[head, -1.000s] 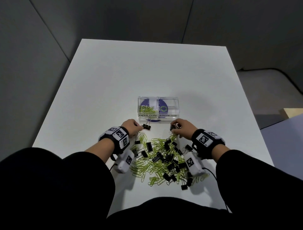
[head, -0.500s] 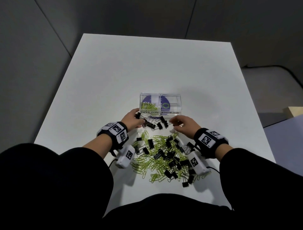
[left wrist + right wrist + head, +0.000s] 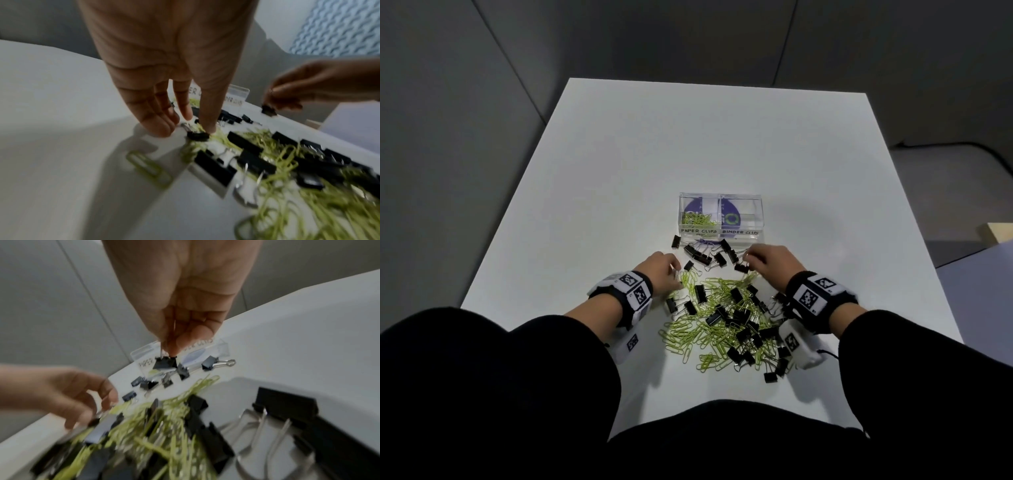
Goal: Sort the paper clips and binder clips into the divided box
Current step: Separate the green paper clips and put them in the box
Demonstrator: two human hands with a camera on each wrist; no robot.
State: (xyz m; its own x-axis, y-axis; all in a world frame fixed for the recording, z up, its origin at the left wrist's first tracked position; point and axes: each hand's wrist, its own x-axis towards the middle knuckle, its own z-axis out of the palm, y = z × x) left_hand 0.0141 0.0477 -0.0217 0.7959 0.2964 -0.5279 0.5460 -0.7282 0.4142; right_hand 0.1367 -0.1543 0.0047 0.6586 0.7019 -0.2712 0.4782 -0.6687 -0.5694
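Note:
The clear divided box (image 3: 743,233) stands mid-table; its left half, labelled for paper clips, holds green paper clips (image 3: 698,219). A row of black binder clips (image 3: 702,255) lies just in front of it. Nearer me is the mixed pile (image 3: 726,322) of green paper clips and black binder clips. At the pile's far left edge my left hand (image 3: 185,129) pinches a small binder clip (image 3: 198,136) between thumb and fingers. My right hand (image 3: 170,350) pinches the wire handles of another binder clip (image 3: 165,363), which hangs just above the table before the box.
The white table (image 3: 688,144) stretches bare behind and beside the box. Its right edge drops to a grey floor with a dark cable (image 3: 969,150). My black sleeves (image 3: 517,377) cover the near edge.
My left hand has drawn back from the row before the box to the pile's edge and taken a clip. My right hand has stayed near the row's right end, now holding a clip.

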